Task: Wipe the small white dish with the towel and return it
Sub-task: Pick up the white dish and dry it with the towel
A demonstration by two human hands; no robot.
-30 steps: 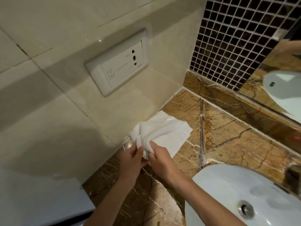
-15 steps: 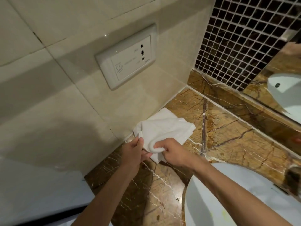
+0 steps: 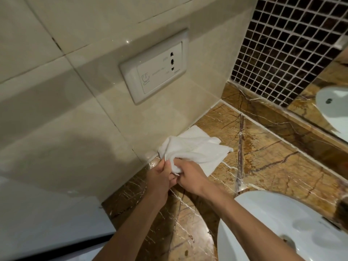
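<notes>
A crumpled white towel (image 3: 197, 149) lies on the brown marble counter (image 3: 273, 166) against the beige tiled wall. My left hand (image 3: 160, 178) pinches the towel's near edge. My right hand (image 3: 190, 178) is closed around a bunched fold of the same towel, touching my left hand. The small white dish cannot be seen; whether it lies inside the towel between my hands cannot be told.
A white socket plate (image 3: 154, 66) sits on the wall above the towel. A white sink basin (image 3: 282, 227) is sunk into the counter at the lower right. Dark mosaic tiles (image 3: 291, 44) and a mirror (image 3: 335, 102) stand at the back right.
My right hand moved left and closed tighter on the towel's fold, up against my left hand. The towel is more bunched at its near end. The view shifted slightly.
</notes>
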